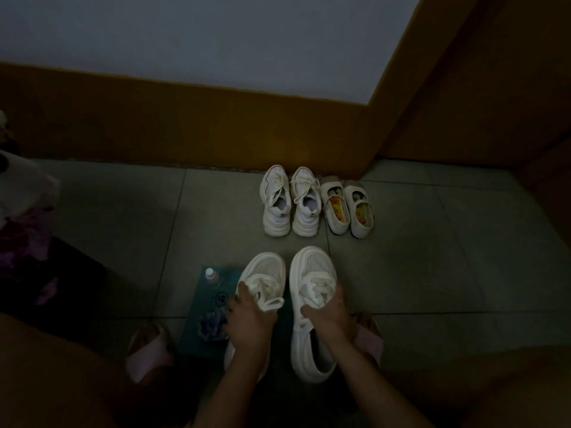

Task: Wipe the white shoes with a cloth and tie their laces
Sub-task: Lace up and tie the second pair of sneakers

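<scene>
Down on the tiled floor (123, 242) in front of me, my left hand (247, 322) has its fingers curled round the laces of the left white shoe (265, 270). My right hand (329, 316) is gripping the right white shoe (315, 264) at the tongue. Both sit side by side, toes pointing away from me. Just left of them there's a teal mat (197, 304) with a small bottle (211, 274) and a crumpled purple cloth (210, 327) on it. Over by the wall, another pair of white sneakers (290, 202) stands beside some strappy flats (347, 206). Pretty dim, btw.
</scene>
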A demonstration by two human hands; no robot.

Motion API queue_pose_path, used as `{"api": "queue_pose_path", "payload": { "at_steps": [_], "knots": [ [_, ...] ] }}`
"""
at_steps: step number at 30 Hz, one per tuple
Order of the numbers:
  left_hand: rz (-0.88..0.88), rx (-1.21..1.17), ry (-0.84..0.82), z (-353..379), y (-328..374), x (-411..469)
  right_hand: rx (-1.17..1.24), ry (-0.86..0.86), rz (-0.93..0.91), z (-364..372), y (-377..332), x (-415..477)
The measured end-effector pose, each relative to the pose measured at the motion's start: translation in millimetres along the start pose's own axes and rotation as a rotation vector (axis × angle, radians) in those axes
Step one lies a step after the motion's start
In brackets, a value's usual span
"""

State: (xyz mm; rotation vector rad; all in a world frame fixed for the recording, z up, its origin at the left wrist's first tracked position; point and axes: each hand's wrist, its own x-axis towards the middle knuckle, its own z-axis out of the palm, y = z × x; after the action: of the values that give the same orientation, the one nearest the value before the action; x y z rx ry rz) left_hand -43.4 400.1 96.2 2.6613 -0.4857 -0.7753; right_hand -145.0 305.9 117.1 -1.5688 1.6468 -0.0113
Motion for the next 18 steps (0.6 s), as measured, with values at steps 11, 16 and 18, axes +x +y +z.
{"api": "queue_pose_path", "payload": {
  "at_steps": [11,16,18],
  "knots": [
    [-0.008,-0.008,-0.061,6.9,2.7,-6.9,-0.001,0.013,0.033,3.6,6.6,-0.4],
    [-0.012,-0.018,-0.044,4.5,3.7,-3.5,0.004,0.008,0.026,1.5,9.3,0.6],
    [-0.013,-0.045,-0.022,3.0,1.8,-5.7,0.004,0.004,0.016,0.3,10.2,0.3]
  ]
}}
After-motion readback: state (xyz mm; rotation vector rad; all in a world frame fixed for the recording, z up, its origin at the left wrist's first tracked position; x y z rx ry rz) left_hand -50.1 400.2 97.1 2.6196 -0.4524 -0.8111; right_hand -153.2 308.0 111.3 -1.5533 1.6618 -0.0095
